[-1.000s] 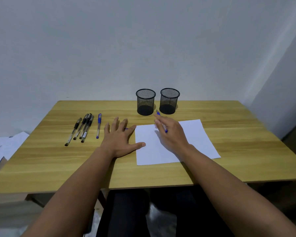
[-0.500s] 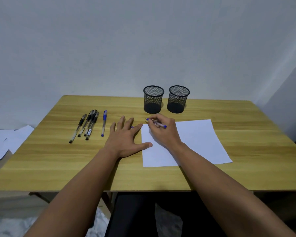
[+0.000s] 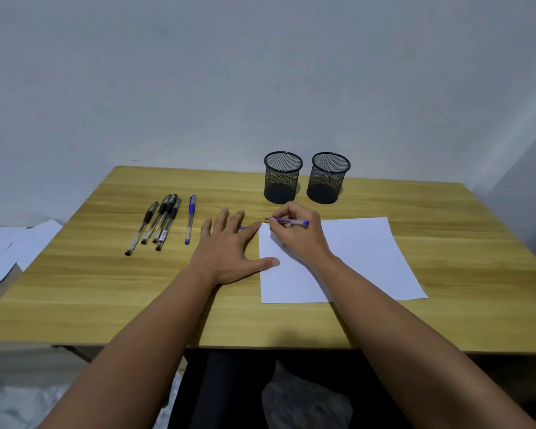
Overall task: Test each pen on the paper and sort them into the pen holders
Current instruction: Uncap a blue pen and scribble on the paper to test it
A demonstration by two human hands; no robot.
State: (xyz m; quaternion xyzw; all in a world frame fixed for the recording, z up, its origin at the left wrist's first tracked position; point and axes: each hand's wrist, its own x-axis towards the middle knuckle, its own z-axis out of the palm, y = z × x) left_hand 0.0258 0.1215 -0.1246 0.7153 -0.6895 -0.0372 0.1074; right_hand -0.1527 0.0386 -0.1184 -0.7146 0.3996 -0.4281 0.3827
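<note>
Pale wood desk [image 3: 446, 243]: your right hand [image 3: 294, 239] pinched a blue-capped clear pen [image 3: 288, 221] at the white paper sheet's [image 3: 362, 255] far-left corner; your flat, open left hand [image 3: 226, 252] should have pinned it harder.

Six pens [image 3: 190, 218], two mesh holders [image 3: 282, 178], one paper sheet [image 3: 365, 258].

A wooden table [image 3: 446, 212] with a light grain finish is set against a plain grey-white wall [image 3: 229, 72]. A second wall [image 3: 532, 193] is seen right of the table. Loose white sheets [image 3: 10, 249] are seen left of the table.
</note>
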